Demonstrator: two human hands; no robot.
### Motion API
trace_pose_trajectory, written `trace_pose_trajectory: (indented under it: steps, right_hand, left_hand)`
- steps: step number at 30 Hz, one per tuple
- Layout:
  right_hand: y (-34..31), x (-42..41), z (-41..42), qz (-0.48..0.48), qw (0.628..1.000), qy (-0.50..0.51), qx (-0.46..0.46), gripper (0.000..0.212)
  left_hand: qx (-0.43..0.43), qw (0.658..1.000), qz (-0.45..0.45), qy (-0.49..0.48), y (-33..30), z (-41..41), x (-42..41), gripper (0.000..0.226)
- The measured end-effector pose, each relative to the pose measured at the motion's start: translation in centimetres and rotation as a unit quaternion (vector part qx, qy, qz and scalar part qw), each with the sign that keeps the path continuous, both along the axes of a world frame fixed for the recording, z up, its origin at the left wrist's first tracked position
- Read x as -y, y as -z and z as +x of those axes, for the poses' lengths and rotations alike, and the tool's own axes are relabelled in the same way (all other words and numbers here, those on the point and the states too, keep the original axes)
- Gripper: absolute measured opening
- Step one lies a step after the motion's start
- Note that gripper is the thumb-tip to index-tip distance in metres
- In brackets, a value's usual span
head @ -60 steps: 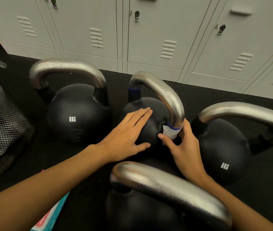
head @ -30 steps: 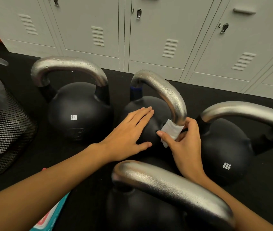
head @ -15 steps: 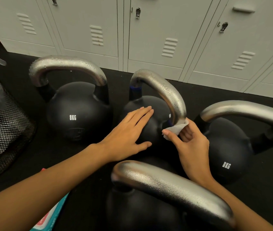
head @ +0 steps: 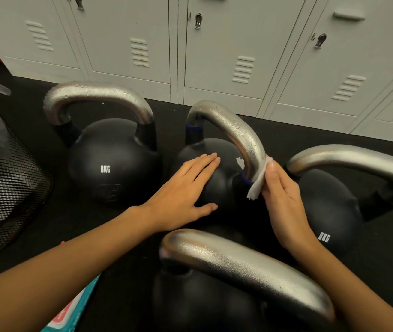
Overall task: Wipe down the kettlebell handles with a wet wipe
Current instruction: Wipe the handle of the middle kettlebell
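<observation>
Pinched between right thumb and fingers, a white wipe (head: 257, 182) lies against the lower near leg of the middle handle (head: 238, 133). That right hand (head: 284, 195) grasps only the wipe, not the steel. Grey lockers (head: 238, 44) fill the wall behind, above a black floor (head: 286, 135). Four black kettlebells stand close together: the left kettlebell (head: 109, 164), the middle kettlebell (head: 205, 185), the right kettlebell (head: 329, 207) and the near kettlebell (head: 202, 300), each with a silver handle. A mesh bin (head: 6, 188) sits far left. The left hand (head: 185, 190) lies flat and relaxed on the middle ball, steadying it, grasping nothing. Droplets bead on the left and middle handles. One risk: the thin wipe, held by a small fold, could slip free on the wet metal. Another: water left on the steel may make it slippery.
</observation>
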State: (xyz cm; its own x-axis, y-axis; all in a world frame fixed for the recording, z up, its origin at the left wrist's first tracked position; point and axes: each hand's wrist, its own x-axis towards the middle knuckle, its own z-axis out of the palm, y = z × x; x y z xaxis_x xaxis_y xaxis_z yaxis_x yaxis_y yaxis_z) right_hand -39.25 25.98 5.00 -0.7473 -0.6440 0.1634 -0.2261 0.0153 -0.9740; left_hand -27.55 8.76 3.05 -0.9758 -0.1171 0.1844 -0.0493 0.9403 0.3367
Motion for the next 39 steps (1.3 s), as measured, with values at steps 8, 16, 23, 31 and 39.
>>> trace_pose_trajectory:
  steps: [8,16,23,31,39]
  right_hand:
    - [-1.7,2.7,-1.3,0.04,0.997,0.007,0.07,0.057]
    - [-5.0,3.8,-3.0,0.087,0.984,-0.044,0.147,0.078]
    - [-6.6,3.4,-4.8,0.109,0.938,-0.13,0.301,0.058]
    - [-7.1,2.9,-4.7,0.154,0.926,-0.172,0.3,0.039]
    - [-5.6,2.8,-3.2,0.036,0.938,-0.076,0.336,0.045]
  left_hand:
    - [0.004,1.0,-0.005,0.002,0.1,0.0,0.1,0.091]
    - [0.025,0.989,-0.148,0.007,-0.1,0.2,0.4,0.088]
    - [0.099,0.981,-0.156,0.06,-1.4,-0.7,1.8,0.093]
    - [0.047,0.996,-0.03,0.068,-0.9,-2.7,1.9,0.087]
    - [-0.007,0.999,-0.023,0.039,0.0,-2.4,1.5,0.083]
